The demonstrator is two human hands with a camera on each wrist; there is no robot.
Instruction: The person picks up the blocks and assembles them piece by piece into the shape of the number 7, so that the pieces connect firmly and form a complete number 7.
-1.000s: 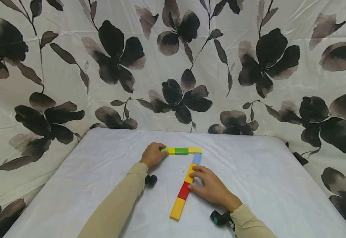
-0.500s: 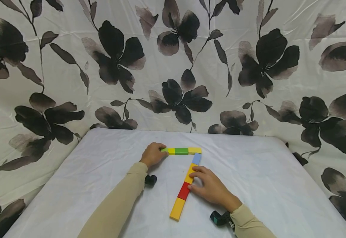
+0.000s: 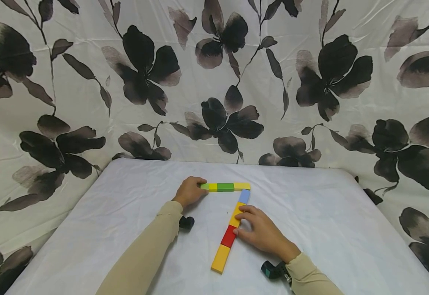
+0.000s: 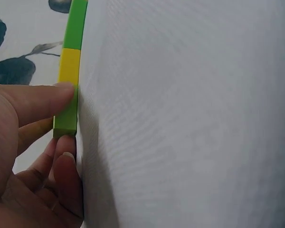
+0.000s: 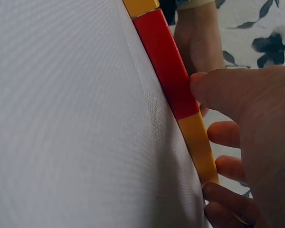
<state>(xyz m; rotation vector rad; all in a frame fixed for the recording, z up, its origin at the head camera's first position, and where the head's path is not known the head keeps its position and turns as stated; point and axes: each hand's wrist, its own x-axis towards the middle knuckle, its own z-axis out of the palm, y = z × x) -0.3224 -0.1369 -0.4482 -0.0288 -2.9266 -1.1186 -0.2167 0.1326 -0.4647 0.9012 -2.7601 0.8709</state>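
My left hand (image 3: pixel 190 191) pinches the light green block (image 4: pixel 66 116) at the left end of a row, thumb on one side and a finger behind. Along that row follow a yellow block (image 3: pixel 213 187), a green block (image 3: pixel 225 187) and a pale yellow block (image 3: pixel 241 186). A second row slants toward me from the right end: a blue block (image 3: pixel 244 196), an orange block (image 3: pixel 234 220), a red block (image 5: pixel 166 61) and another orange block (image 3: pixel 220 259). My right hand (image 3: pixel 260 230) rests beside this row, thumb touching the red block, loosely bent fingers against the upper orange block.
A white cloth covers the table (image 3: pixel 118 221). Behind it hangs a floral curtain (image 3: pixel 273 82). Dark wrist cameras sit at the left wrist (image 3: pixel 186 223) and the right wrist (image 3: pixel 272 270), close above the tabletop.
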